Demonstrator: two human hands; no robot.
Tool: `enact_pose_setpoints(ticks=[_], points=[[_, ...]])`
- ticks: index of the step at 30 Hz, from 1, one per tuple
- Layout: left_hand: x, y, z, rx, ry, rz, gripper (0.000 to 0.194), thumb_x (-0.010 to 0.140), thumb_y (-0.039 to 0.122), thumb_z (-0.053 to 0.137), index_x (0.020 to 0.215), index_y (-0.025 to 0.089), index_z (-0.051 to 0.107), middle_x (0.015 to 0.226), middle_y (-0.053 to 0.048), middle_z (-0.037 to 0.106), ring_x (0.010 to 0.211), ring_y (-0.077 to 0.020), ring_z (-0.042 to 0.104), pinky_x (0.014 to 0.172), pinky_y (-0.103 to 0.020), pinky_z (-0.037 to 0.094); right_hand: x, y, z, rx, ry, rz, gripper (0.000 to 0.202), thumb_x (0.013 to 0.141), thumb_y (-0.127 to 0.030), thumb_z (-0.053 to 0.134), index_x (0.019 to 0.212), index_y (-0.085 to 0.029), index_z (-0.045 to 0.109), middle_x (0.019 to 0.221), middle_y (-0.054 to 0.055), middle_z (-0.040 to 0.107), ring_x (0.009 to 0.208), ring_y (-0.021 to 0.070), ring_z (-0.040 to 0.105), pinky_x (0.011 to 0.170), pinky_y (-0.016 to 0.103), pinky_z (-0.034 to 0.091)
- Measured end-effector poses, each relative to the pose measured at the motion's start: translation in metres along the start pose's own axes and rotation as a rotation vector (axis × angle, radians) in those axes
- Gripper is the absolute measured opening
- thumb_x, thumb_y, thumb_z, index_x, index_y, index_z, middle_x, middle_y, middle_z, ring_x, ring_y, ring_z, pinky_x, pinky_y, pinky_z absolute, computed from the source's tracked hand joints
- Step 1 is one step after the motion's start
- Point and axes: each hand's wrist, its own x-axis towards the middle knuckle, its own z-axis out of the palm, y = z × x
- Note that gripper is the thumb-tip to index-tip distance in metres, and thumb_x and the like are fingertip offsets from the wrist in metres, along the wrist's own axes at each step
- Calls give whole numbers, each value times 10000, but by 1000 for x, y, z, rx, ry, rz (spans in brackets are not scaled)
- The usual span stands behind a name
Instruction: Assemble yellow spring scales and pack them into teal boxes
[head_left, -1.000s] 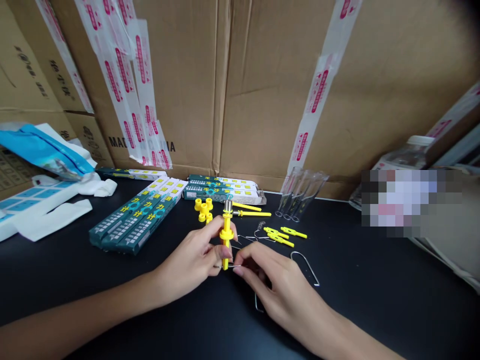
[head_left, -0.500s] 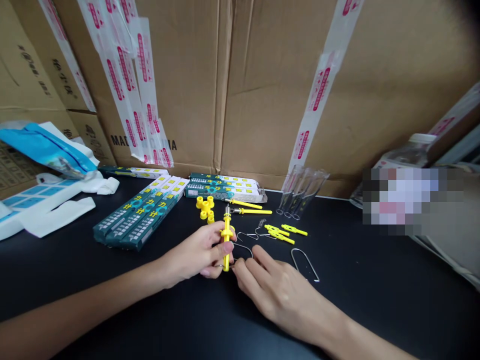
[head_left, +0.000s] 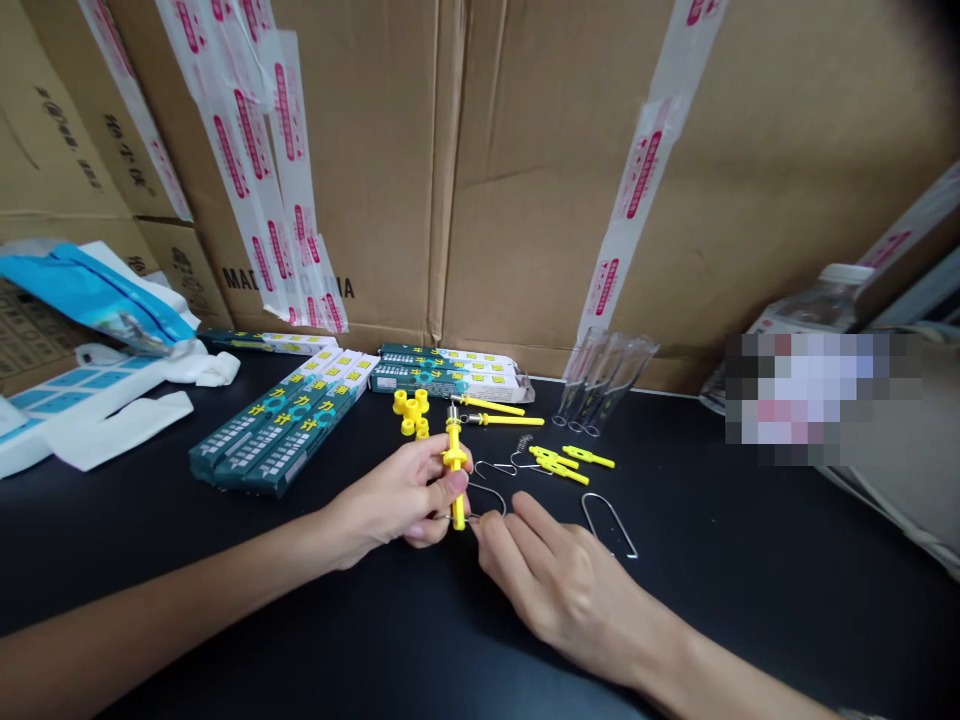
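Note:
My left hand (head_left: 416,490) is closed around a yellow plastic spring-scale rod (head_left: 455,465), its metal-tipped end pointing away from me. A yellow collar sits partway along the rod. Beside the rod's near end, my right hand (head_left: 555,575) is closed on a bent metal wire loop (head_left: 501,497); one end of the wire meets the rod there, though fingers hide part of it. Just beyond lie a thin wire hook (head_left: 495,468), a small coil spring (head_left: 524,443) and several yellow plastic pieces (head_left: 555,458). Another wire loop (head_left: 609,525) rests to the right.
Yellow caps (head_left: 410,408) and two yellow rods (head_left: 514,421) lie behind my hands. Green-and-white boxes (head_left: 285,425) are at the left, with more boxes (head_left: 450,372) behind. Clear tubes (head_left: 604,385) lean by the cardboard wall (head_left: 525,200). A bottle (head_left: 814,300) stands right.
The near end of the rod has shifted slightly away from me and to the right. Both hands keep their hold, and the right hand has moved slightly right.

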Motion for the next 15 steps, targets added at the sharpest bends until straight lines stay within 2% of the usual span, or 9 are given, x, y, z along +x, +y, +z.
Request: enact_pose_setpoints(ticks=[10, 15], points=[[0, 6, 6, 43, -5, -20, 543, 705, 599, 756, 885, 192, 445, 736, 89, 454, 310, 46, 250, 305, -158, 124, -1, 0, -2, -34, 19, -36, 227, 935, -86, 520, 727, -156, 578, 612, 25, 514, 553, 190, 504, 355, 349, 238], [-3, 7, 5, 28, -2, -61, 553, 715, 621, 734, 875, 202, 411, 686, 91, 473, 316, 32, 250, 311, -149, 121, -2, 2, -1, -15, -1, -44, 237, 943, -57, 483, 754, -147, 593, 634, 27, 527, 579, 181, 500, 371, 327, 276]])
